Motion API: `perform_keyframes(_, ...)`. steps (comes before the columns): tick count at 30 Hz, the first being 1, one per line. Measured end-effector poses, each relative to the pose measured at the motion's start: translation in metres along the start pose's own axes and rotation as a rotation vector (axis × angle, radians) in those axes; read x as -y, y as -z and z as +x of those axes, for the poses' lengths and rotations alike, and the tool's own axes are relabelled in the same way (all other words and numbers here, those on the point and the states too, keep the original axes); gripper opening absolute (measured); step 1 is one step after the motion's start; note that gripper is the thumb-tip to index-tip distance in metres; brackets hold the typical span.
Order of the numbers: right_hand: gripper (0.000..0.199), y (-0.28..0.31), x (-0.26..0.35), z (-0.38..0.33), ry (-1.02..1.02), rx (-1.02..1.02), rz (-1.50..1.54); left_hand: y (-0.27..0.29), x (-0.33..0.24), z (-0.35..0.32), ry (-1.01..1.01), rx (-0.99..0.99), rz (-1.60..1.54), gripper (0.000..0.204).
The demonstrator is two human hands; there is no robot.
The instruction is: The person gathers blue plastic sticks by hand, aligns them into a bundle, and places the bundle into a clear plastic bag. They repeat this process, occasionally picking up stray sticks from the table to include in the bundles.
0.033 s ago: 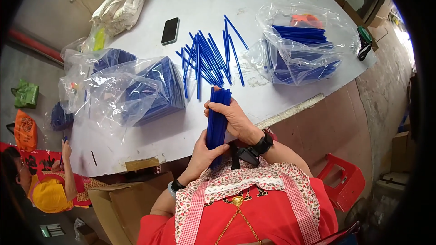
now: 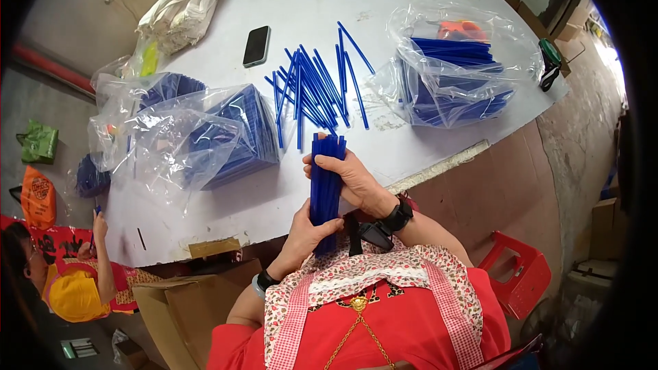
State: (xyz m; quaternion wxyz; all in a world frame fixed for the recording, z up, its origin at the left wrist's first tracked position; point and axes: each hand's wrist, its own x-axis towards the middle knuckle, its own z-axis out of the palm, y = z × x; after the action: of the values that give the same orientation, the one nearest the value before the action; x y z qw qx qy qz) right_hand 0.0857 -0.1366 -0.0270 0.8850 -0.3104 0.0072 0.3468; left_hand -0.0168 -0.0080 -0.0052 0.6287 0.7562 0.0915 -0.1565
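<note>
A bundle of thin blue plastic sticks [image 2: 326, 188] stands nearly upright between my hands, over the table's front edge. My left hand [image 2: 306, 231] is wrapped round its lower part, thumb across the front. Higher up, my right hand [image 2: 351, 179] grips it near the top, with the thumb laid over the sticks. The bundle's bottom end is partly hidden by the left hand and apron. Just beyond, a loose, crisscrossed pile of the same blue sticks [image 2: 310, 89] lies on the white table [image 2: 274, 223].
Clear plastic bags of blue sticks stand at left [image 2: 233, 130] and right [image 2: 456, 82]. A phone [image 2: 257, 46] lies behind the pile. Below are a cardboard box [image 2: 185, 308] and a red plastic stool [image 2: 517, 274]. At far left sits another person [image 2: 75, 291].
The bundle and both hands have shifted very slightly to the left, and its top ends sit a little differently. Both hands keep their grip, and the pile stays put.
</note>
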Motion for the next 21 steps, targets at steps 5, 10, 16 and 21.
perform_keyframes(5, 0.048, 0.002, 0.006, -0.005, 0.008, 0.191, 0.310, 0.015, -0.006, -0.009, 0.302, 0.202, -0.570, 0.047)
perform_keyframes(10, 0.052, 0.006, 0.002, -0.002, 0.007, 0.214, 0.434, 0.018, -0.011, -0.013, 0.365, 0.213, -0.725, 0.047)
perform_keyframes(16, 0.053, 0.008, 0.005, -0.007, 0.023, 0.222, 0.493, 0.019, -0.011, -0.014, 0.376, 0.157, -0.801, 0.035)
perform_keyframes(21, 0.062, 0.012, 0.002, -0.004, 0.077, 0.318, 0.570, 0.018, -0.015, -0.011, 0.361, 0.094, -0.761, 0.034)
